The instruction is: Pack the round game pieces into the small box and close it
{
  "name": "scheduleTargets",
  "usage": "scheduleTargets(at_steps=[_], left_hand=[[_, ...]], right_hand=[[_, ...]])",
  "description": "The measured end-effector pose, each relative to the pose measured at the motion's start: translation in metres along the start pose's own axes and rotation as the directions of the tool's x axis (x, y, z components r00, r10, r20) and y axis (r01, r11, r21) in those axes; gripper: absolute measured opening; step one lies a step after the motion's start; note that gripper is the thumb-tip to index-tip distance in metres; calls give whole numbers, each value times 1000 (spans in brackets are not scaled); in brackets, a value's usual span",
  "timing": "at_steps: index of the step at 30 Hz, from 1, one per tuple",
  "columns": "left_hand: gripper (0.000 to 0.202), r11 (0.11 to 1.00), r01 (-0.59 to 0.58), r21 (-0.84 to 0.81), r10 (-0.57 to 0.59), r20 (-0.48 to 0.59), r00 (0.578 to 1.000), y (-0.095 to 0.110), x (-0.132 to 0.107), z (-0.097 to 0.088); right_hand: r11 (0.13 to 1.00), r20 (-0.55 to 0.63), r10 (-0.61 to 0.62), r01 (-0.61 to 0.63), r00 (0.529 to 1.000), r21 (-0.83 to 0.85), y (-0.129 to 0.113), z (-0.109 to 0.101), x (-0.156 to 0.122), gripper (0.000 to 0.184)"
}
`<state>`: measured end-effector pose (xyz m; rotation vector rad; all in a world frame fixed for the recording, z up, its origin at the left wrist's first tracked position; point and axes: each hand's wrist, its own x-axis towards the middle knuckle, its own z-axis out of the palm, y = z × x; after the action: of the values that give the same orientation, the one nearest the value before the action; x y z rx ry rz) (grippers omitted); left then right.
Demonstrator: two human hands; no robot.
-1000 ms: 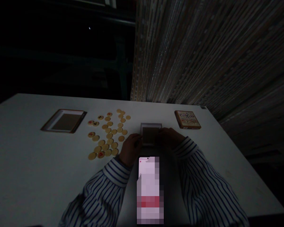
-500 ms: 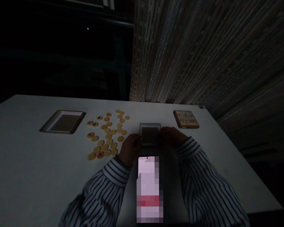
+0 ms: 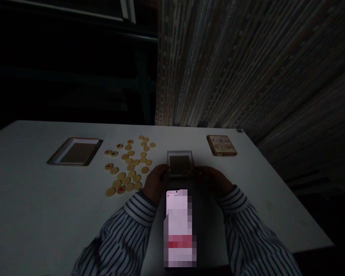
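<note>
A small open box [image 3: 180, 165] with pale walls and a brownish bottom lies on the table between my hands. My left hand [image 3: 156, 182] is closed on its left wall, thumb and fingers curled at the edge. At the near right corner, my right hand [image 3: 214, 178] has its fingers closed on the box's side; the fingertips are very dark. Small round shapes show faintly inside the near right corner. Left of my left hand, several round wooden Chinese chess pieces [image 3: 131, 167] are spread out, a few with red or dark characters face up.
A lit phone [image 3: 178, 226], partly pixelated, lies between my forearms. An open box part [image 3: 79, 151] sits at the table's left, and a closed box with printed characters [image 3: 222, 145] at the right. Ribbed stacked material [image 3: 207, 65] rises behind the white table [image 3: 46, 214].
My right hand has slid from the box's upper right edge down to its near right corner. Faint round shapes now show in that corner. The whole view has shifted slightly.
</note>
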<state>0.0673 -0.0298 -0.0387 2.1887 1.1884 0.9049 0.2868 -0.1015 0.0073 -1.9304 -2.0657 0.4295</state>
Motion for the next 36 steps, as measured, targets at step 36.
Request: scheduleTargets(at_steps=[36], left_hand=[[23,976,-75,204,127,-253,959,-14,-22,-71]], right_hand=[[984,-401,-174,140,899,-114,-1,12,4,25]])
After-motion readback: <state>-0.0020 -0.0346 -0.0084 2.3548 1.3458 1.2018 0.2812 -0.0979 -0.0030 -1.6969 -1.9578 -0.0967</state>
